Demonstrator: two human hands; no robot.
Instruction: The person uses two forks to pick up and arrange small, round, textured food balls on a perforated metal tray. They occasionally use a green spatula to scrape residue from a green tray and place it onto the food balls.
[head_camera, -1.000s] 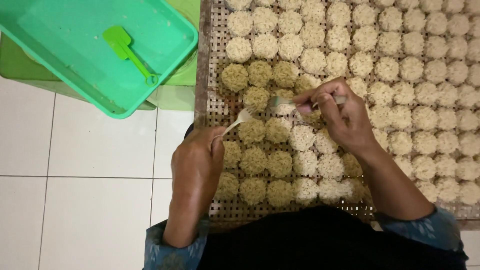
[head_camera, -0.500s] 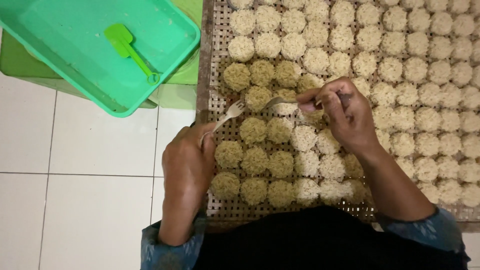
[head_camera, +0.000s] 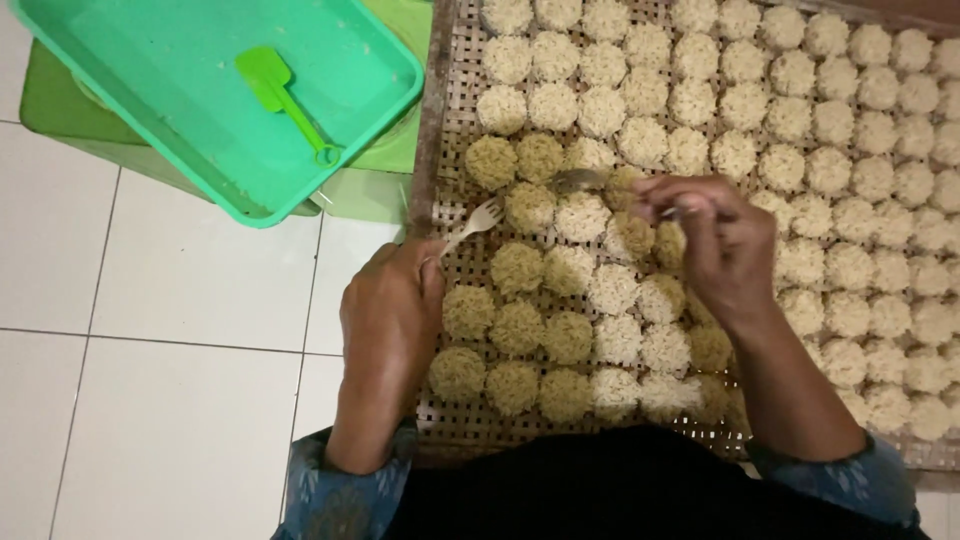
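Both hands are closed on forks: left hand (head_camera: 390, 320) grips a pale fork (head_camera: 472, 222) whose tines point to one o'clock, right hand (head_camera: 715, 240) pinches a metal fork (head_camera: 580, 181) whose head reaches toward nine o'clock. Step judged in hand: shaping noodle nests (head_camera: 560, 215) on the woven tray (head_camera: 440, 200). Nest under work lies between the two fork heads, at two o'clock from the left grip, touching neither clearly. Next move calls for bringing both tines onto it gently. Green tub (head_camera: 200, 110) with scoop (head_camera: 280, 100) sits at eleven o'clock.
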